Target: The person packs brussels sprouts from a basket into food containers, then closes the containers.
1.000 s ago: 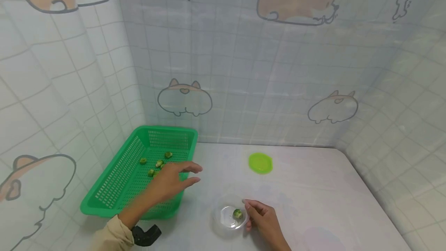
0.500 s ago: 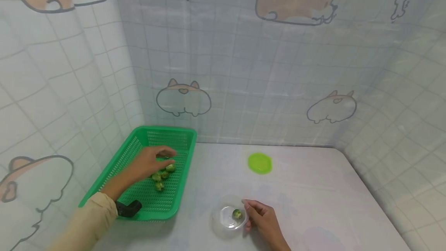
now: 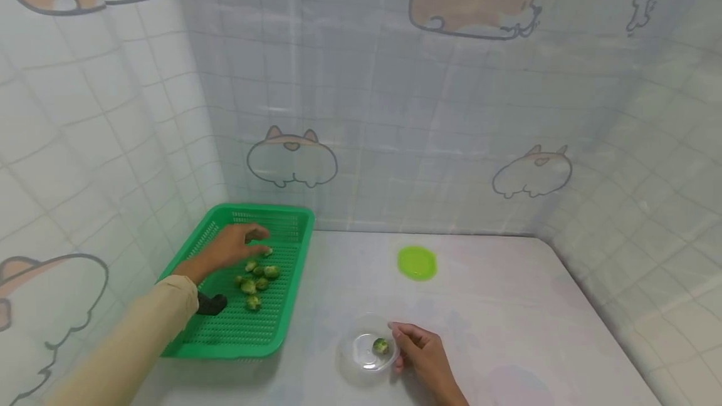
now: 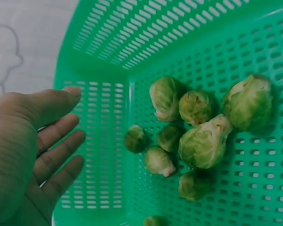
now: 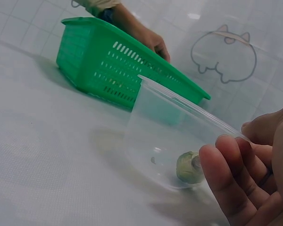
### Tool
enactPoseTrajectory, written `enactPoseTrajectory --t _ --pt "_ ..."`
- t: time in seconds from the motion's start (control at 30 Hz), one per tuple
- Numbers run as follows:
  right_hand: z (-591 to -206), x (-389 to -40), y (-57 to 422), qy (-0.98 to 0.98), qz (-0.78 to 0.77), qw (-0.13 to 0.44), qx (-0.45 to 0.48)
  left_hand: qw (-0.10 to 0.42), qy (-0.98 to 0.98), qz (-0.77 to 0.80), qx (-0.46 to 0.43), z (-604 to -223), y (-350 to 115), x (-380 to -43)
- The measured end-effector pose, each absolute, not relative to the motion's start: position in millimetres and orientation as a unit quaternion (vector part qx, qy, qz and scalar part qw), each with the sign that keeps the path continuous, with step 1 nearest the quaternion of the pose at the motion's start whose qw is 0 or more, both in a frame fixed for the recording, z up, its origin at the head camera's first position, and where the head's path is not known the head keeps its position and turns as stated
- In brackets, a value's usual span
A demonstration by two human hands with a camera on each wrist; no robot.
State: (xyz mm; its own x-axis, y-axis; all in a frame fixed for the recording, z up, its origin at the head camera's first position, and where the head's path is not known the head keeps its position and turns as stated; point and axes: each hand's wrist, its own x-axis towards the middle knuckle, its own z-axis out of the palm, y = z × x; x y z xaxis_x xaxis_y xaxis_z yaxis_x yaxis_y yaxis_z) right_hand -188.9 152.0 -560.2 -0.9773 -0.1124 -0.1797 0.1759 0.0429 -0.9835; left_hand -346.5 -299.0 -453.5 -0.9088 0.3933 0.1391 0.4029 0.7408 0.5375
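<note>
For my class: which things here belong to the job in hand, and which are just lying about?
Seemingly part of the job:
basket, with sprouts inside
left hand, over the basket
cup, gripped by the right hand, one sprout inside

Apparently just lying about:
green disc, untouched on the table, though possibly the cup's lid

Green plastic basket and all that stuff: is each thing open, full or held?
Green plastic basket: open, partly filled
Clear round plastic bowl: open
Round green sprouts: several in the basket, one in the bowl
Round lime-green plastic lid: off, flat
Left hand: holding nothing
Right hand: gripping the bowl
</note>
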Motion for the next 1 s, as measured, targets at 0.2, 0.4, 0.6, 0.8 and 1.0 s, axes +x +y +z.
enactPoseTrajectory --t 0.2,0.4,0.6,0.8,1.0 --pt "-558.4 -189.8 150.5 0.717 -0.688 0.108 0.029 -0.018 -0.935 -0.297 -0.191 -463.8 -301.6 -360.9" --pt "-561.4 -190.8 151.5 0.712 -0.693 0.111 0.034 -0.019 -0.938 -0.293 -0.184 -480.2 -306.1 -368.2" --pt "-561.1 -191.0 152.5 0.711 -0.694 0.109 0.037 -0.012 -0.945 -0.275 -0.179 -494.6 -310.4 -373.4" --pt "-561.2 -191.0 151.4 0.705 -0.7 0.111 0.029 -0.009 -0.94 -0.289 -0.183 -505.3 -312.4 -376.7" --pt "-561.3 -191.5 150.7 0.702 -0.703 0.112 0.028 0.002 -0.94 -0.294 -0.173 -512.6 -312.1 -381.2"
